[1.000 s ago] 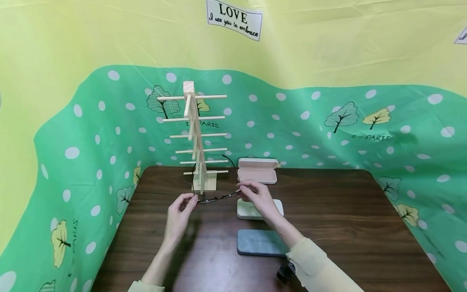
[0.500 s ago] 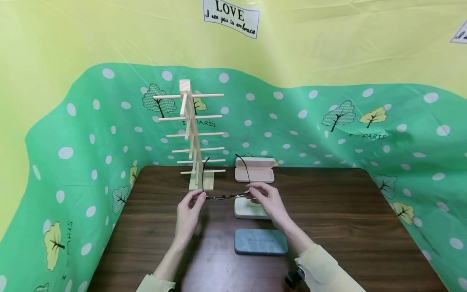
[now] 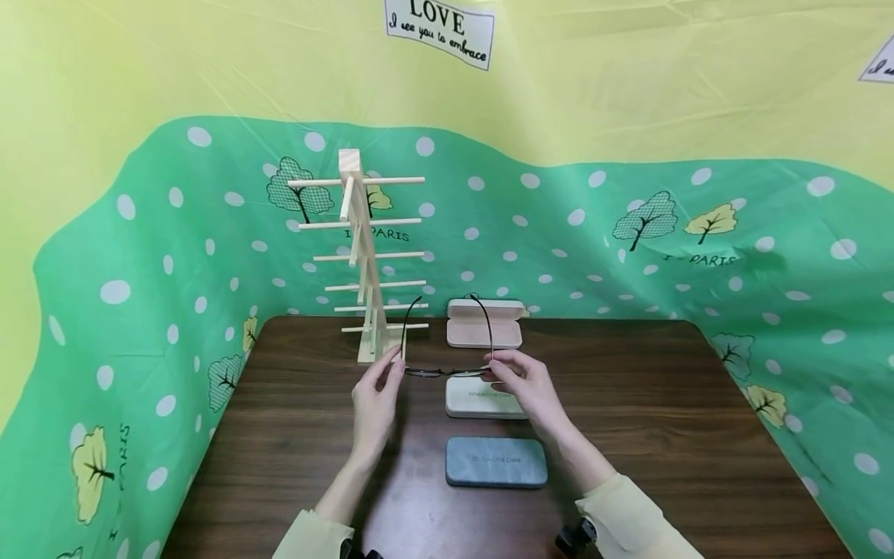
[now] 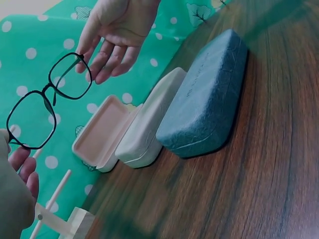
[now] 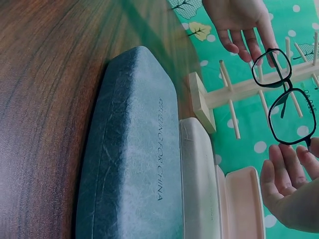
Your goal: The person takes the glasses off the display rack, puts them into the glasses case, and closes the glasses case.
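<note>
A pair of black-framed glasses [image 3: 424, 373] is held up over the table, its temples unfolded and pointing away toward the back. My left hand [image 3: 375, 404] pinches the left end of the frame between thumb and fingers. At the right end, my right hand [image 3: 531, 388] pinches the frame by its hinge corner. Both rims of the glasses [image 4: 32, 119] show in the left wrist view, apart from the cases behind. The right wrist view has the right hand [image 5: 294, 191] low at the right and the left hand [image 5: 241, 22] at the top.
A wooden rack with pegs [image 3: 363, 256] stands at the back left. Right of it lies an open pink case [image 3: 484, 334]. Nearer are a closed white case [image 3: 482, 402] and a closed blue case [image 3: 496, 463] on the brown table [image 3: 663, 427]. Patterned cloth [image 3: 559, 225] hangs behind.
Both hands have moved right with the glasses, away from the front of the rack. The frame, earlier slanted, is now nearly level. The cases and rack stay put.
</note>
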A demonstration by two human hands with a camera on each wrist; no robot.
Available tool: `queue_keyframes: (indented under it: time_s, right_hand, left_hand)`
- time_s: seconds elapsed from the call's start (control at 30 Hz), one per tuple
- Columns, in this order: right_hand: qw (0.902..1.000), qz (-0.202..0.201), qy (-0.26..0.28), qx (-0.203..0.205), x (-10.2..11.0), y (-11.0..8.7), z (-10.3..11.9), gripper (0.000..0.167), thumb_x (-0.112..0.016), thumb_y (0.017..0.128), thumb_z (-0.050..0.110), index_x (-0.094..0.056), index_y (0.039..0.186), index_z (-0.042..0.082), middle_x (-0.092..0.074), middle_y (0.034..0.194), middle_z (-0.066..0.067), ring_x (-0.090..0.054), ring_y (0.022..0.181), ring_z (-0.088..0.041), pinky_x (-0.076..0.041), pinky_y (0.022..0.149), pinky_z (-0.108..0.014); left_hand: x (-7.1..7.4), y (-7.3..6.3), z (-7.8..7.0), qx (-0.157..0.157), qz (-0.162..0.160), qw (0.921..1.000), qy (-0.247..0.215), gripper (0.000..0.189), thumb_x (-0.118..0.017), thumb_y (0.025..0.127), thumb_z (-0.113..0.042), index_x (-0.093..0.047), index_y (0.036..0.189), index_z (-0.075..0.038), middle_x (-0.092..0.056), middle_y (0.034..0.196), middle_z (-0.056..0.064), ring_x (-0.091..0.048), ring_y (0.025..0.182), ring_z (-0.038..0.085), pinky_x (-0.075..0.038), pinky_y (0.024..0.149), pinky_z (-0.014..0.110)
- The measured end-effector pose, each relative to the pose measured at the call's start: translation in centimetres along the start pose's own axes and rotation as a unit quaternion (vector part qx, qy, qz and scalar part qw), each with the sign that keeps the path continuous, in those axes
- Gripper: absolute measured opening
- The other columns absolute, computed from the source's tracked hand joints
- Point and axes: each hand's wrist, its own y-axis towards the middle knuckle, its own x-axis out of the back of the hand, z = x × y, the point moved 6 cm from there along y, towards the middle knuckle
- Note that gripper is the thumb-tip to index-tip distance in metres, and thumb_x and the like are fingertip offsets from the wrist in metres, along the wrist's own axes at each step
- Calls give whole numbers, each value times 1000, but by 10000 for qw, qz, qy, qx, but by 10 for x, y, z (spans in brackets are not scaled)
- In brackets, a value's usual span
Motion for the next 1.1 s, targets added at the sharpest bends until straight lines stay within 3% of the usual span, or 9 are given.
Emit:
queue_keyframes:
  time_s: [0.2, 0.3, 0.5, 0.6, 0.83, 1.1]
  right_hand:
    - [9997, -149, 201, 13, 7, -3, -1, 34, -63, 103, 15, -63, 129, -7, -71, 123, -22, -76, 93, -12, -60, 94, -48]
    - [9995, -235, 199, 14, 11, -4, -2, 34, -62, 104, 16, -63, 129, -6, -71, 123, -23, -76, 94, -15, -60, 93, -47]
    - [9991, -379, -154, 119, 17, -7, -4, 36, -61, 105, 20, -63, 132, -4, -72, 124, -24, -76, 96, -14, -61, 92, -43]
    - [9983, -490, -273, 158, 20, -8, -4, 37, -61, 104, 18, -63, 133, -4, -68, 128, -28, -75, 95, -11, -62, 90, -38]
    - [9977, -598, -224, 210, 24, -8, -4, 35, -61, 105, 17, -64, 134, -2, -68, 130, -26, -74, 94, -6, -62, 87, -28]
    - [9978, -531, -178, 351, 26, -8, -4, 36, -60, 105, 17, -63, 134, -3, -68, 129, -29, -74, 94, -5, -61, 86, -27]
  left_hand:
    - [-10, 2, -2, -175, 72, 9994, 278, 33, -68, 100, -23, -71, 133, -18, -76, 121, 6, -65, 103, 4, -48, 88, 10]
    - [-13, 2, -3, -259, 215, 9987, 391, 36, -70, 99, -27, -70, 134, -20, -76, 115, 4, -62, 99, 4, -47, 85, 12]
    - [-22, 3, -5, -343, 436, 9982, 239, 44, -76, 95, -24, -67, 137, -13, -69, 96, 5, -57, 85, 3, -47, 75, 13]
    - [-24, 4, -6, -372, 501, 9978, 222, 44, -77, 94, -23, -68, 136, -14, -68, 93, 4, -56, 83, 2, -46, 73, 13]
    - [-28, 5, -8, -528, 612, 9963, 290, 43, -77, 93, -24, -70, 134, -14, -64, 86, 4, -51, 78, 4, -41, 70, 14]
    - [-30, 6, -7, -461, 677, 9961, 322, 41, -77, 93, -24, -71, 132, -16, -63, 84, 3, -50, 76, 4, -40, 69, 14]
